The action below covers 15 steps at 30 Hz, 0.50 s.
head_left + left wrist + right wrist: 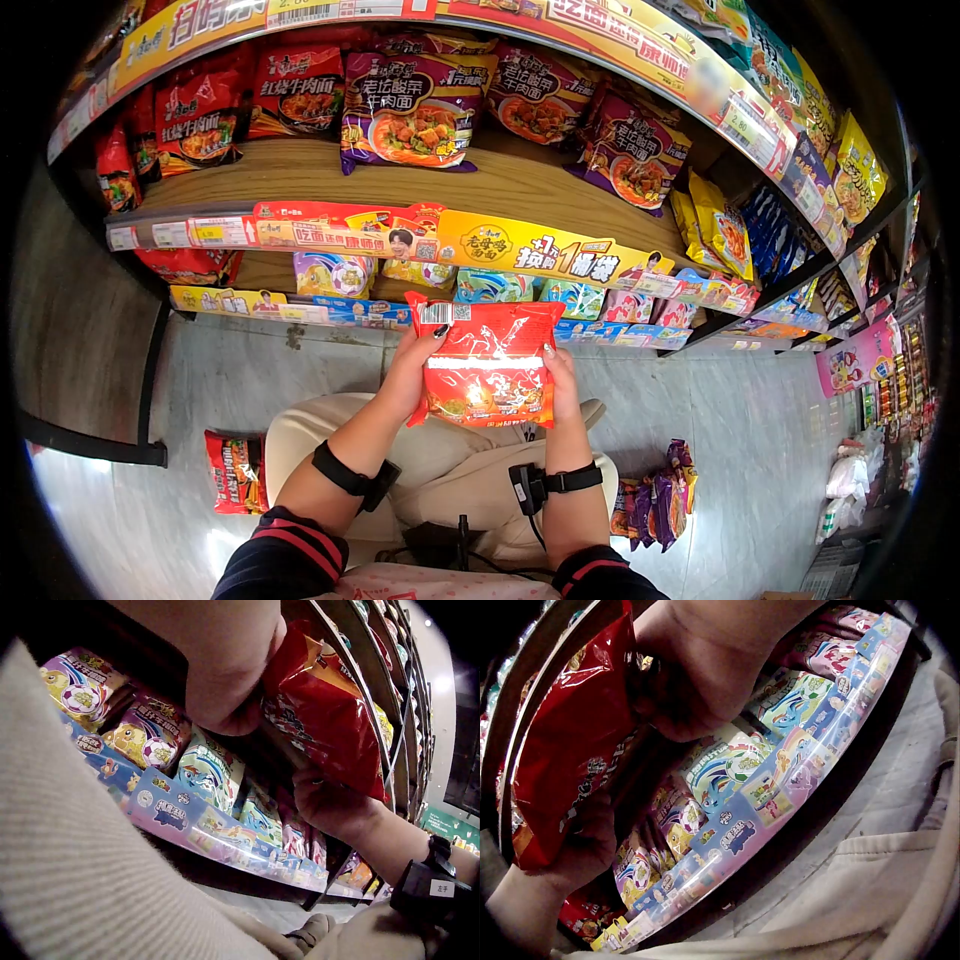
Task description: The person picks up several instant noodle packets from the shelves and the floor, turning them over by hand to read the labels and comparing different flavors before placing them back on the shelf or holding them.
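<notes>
A red packet of instant noodles [488,365] is held between both hands over the person's lap, its back with a barcode facing up. My left hand [404,370] grips the packet's left edge, thumb on top near the barcode corner. At the opposite edge, my right hand [562,380] holds it with the thumb along the side. The fingers under the packet are hidden in the head view. In the left wrist view the red packet [322,720] is tilted between the hands; the right wrist view also shows the packet [577,742], near the shelf.
Ahead, a wooden shelf [270,172] carries red and purple noodle packets [415,110], with price strips along its edge. Snack bags [210,776] fill the lower shelf. On the floor lie a red noodle packet [235,472] at left and several purple packets [660,505] at right.
</notes>
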Available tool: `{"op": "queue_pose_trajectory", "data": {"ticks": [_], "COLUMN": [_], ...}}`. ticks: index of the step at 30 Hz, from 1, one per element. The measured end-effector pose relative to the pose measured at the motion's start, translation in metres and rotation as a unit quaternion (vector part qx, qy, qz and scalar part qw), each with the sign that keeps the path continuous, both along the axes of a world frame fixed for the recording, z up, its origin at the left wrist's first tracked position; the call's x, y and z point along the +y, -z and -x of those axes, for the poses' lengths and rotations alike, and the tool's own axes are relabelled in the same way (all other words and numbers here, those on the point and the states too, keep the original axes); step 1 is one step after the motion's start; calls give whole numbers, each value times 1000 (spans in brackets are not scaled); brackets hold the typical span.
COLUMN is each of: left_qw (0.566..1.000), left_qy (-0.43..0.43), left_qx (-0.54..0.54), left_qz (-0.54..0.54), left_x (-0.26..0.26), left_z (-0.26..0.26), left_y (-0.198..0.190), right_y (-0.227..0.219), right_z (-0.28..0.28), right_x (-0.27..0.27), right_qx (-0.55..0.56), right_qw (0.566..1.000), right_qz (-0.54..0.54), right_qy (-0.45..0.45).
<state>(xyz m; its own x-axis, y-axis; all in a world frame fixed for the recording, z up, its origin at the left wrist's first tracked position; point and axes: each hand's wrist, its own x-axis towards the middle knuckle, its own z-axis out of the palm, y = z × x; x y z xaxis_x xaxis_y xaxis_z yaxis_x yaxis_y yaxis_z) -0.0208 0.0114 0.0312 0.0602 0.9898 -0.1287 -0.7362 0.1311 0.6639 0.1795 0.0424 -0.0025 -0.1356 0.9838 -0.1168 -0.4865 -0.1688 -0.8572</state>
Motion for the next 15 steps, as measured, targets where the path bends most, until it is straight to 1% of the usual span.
{"op": "queue_pose_trajectory", "data": {"ticks": [15], "left_qw": [1000], "left_qy": [7], "left_qx": [-6], "left_qz": [4], "left_x": [1], "left_z": [1], "left_y": [1], "right_y": [-6], "right_z": [2], "right_x": [-2], "right_qx": [3], "right_qw": [1000], "right_qz": [4], "right_qy": [-7]}}
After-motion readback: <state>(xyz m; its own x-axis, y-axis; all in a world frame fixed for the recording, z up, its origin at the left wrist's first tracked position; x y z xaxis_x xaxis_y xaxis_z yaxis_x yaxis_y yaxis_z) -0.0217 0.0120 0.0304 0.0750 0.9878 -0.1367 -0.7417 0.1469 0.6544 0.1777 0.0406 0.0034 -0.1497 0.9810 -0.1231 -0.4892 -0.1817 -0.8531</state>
